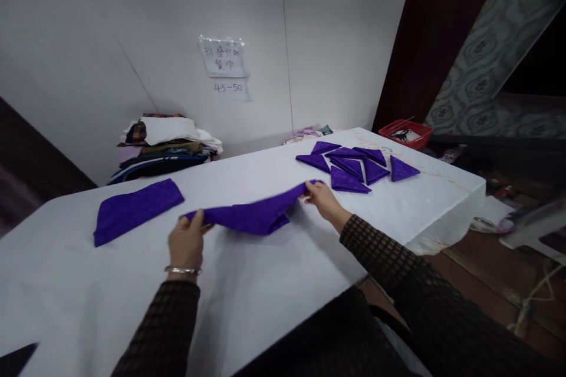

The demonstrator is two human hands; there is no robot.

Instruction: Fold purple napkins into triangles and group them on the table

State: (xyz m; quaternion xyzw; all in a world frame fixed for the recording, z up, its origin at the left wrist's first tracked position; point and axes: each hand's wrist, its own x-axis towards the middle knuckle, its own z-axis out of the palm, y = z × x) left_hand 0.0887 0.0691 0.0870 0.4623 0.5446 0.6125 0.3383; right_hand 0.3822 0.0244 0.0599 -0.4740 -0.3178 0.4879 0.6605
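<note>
A purple cloth napkin [252, 216] is stretched between my two hands above the white-covered table [265, 294]. My left hand [186, 242] pinches its left corner; a silver bracelet circles that wrist. At the opposite corner, my right hand [325, 203] grips the fabric between thumb and fingers. The napkin's middle sags, and a folded flap hangs near its right part. To the left lies a purple cloth folded into a flat rectangle [137, 210]. Beyond my right hand, several purple cloths folded into triangles [347, 166] lie grouped together, with one triangle [403, 169] slightly apart.
Behind the table's back edge stands a pile of folded fabrics [168, 144]. A red basket [420, 136] holding scissors sits past the far right end. Handwritten paper signs [224, 65] are taped to the wall. A dark corner [17, 359] shows at bottom left.
</note>
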